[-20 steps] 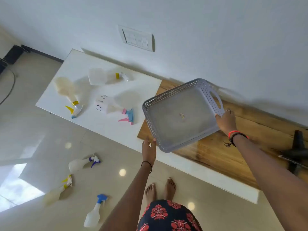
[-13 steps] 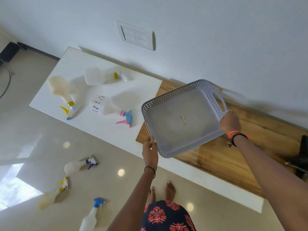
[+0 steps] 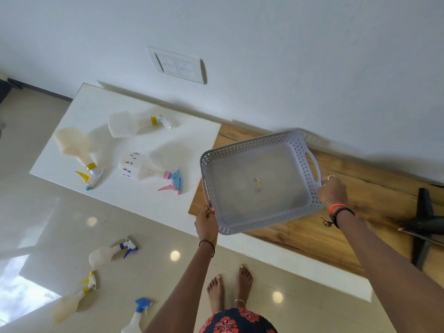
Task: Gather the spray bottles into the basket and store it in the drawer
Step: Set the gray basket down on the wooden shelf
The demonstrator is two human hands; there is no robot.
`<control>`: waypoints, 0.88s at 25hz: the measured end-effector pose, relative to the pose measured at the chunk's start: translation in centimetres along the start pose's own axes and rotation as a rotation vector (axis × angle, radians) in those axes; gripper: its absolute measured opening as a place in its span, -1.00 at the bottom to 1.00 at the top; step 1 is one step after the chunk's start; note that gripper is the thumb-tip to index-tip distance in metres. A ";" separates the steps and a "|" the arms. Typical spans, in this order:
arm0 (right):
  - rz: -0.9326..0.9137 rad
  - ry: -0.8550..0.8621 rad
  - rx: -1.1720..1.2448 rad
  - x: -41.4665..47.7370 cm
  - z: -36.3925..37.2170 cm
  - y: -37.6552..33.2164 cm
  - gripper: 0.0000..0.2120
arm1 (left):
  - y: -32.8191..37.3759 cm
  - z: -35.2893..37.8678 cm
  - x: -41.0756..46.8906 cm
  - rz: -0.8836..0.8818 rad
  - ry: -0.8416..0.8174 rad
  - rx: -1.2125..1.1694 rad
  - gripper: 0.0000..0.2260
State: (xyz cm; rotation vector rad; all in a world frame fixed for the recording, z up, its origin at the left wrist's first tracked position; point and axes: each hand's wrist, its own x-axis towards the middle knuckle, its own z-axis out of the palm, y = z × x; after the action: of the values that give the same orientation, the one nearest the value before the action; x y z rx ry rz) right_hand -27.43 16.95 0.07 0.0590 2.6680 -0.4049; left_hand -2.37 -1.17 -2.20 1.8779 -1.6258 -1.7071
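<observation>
Head view: both hands hold the grey perforated basket over the left end of the wooden top, next to where it meets the white counter. Whether the basket rests on the wood cannot be told. The left hand grips the basket's near-left corner, with its fingers curled over the rim beside the left handle slot. The right hand grips the right end just below the other handle slot, fingers wrapped round the rim. Only a small yellowish scrap lies inside.

Three spray bottles lie on their sides on the white counter, to the left of the basket and apart from it. The yellow-collared bottle is farthest, the yellow-trigger bottle is at the left, and the pink-and-blue-trigger bottle is nearest the basket. Three more lie on the glossy floor at near left: the purple-trigger bottle, the yellow-capped floor bottle and the blue-trigger bottle.

A switch plate sits on the far wall. A black object lies on the wood at the right.
</observation>
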 end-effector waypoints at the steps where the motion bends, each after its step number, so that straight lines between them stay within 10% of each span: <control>1: 0.023 -0.005 0.023 -0.4 -0.1 0.6 -0.74 | 0.2 0.1 0.2 0.009 -0.009 0.026 -0.78; 22: 0.293 0.080 0.256 -4.7 -0.3 8.1 -0.71 | 4.3 3.5 4.1 0.198 -0.297 0.289 -0.72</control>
State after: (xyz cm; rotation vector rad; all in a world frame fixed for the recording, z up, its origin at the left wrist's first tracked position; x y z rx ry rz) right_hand -22.48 24.86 0.11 0.5471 2.6132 -0.6542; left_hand -8.53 -4.13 -3.01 1.5548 -2.1933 -1.8139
